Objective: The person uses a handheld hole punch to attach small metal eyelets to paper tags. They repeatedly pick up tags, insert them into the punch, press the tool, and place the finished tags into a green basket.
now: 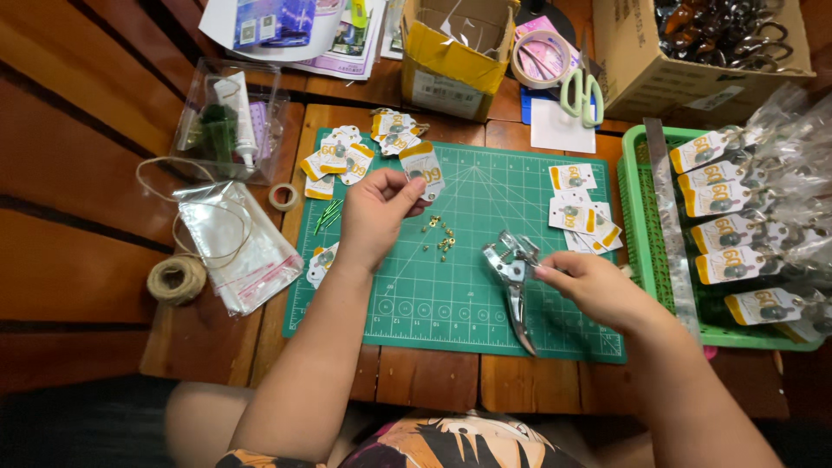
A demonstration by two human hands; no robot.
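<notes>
Green mat (485,303): left hand (374,217) pinches a tag (422,167), right hand (589,284) touches pliers (513,276) mid-mat.

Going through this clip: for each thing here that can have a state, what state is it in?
left hand: pinching a paper tag, held above the mat
right hand: resting on the eyelet pliers, which lie on the green cutting mat
yellow-taped box: flaps open
green basket: filled with bagged, tagged items
twine ball: wound, loose end trailing
scissors: lying closed
</notes>
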